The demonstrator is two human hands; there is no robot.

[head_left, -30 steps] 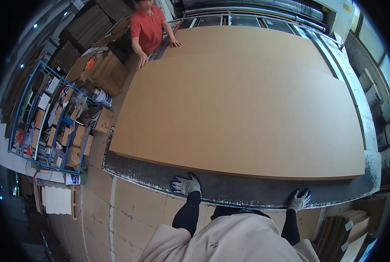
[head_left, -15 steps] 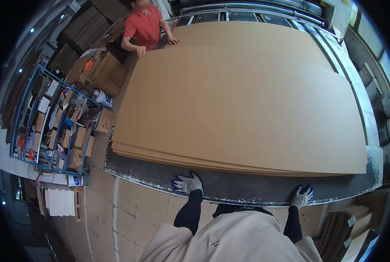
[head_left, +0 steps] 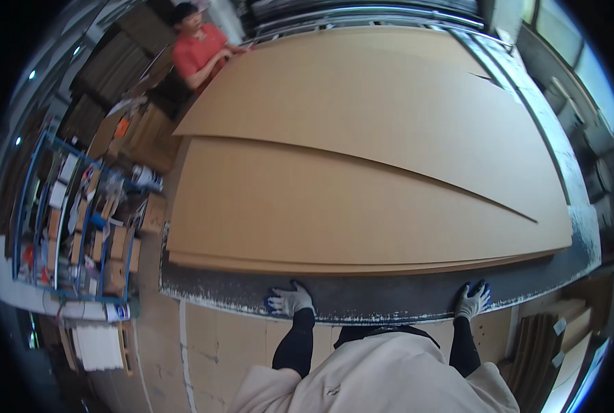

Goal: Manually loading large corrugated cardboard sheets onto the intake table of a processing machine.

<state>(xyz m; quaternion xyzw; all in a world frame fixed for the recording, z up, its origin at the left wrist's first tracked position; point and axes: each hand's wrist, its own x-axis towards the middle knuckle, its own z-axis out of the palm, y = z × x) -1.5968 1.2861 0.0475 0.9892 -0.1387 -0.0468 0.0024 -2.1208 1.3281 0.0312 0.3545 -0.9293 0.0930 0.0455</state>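
Note:
Both my hands wear white gloves with blue on the fingers. My left hand (head_left: 290, 301) lies with spread fingers on the dark tabletop (head_left: 382, 292), near its front edge. My right hand (head_left: 472, 301) rests open on the same edge, farther right. Neither one holds anything. Just beyond them lies a stack of large brown cardboard sheets (head_left: 320, 213), apart from my fingers. The top cardboard sheet (head_left: 375, 103) sits askew on it, its near edge slanting across from far left to near right. A person in a red shirt (head_left: 200, 51) stands at its far left corner, hands by the sheet's edge.
A blue metal rack (head_left: 18, 241) holding boxes and odds and ends stands on the left. Metal rollers (head_left: 375, 12) cross behind the table. Folded cardboard (head_left: 544, 351) leans at the lower right. White sheets (head_left: 99, 347) lie on a pallet at lower left.
The top sheet has slid away from me and turned, uncovering the sheet below. The person in red has leaned back toward the far left. My hands stay at the table edge.

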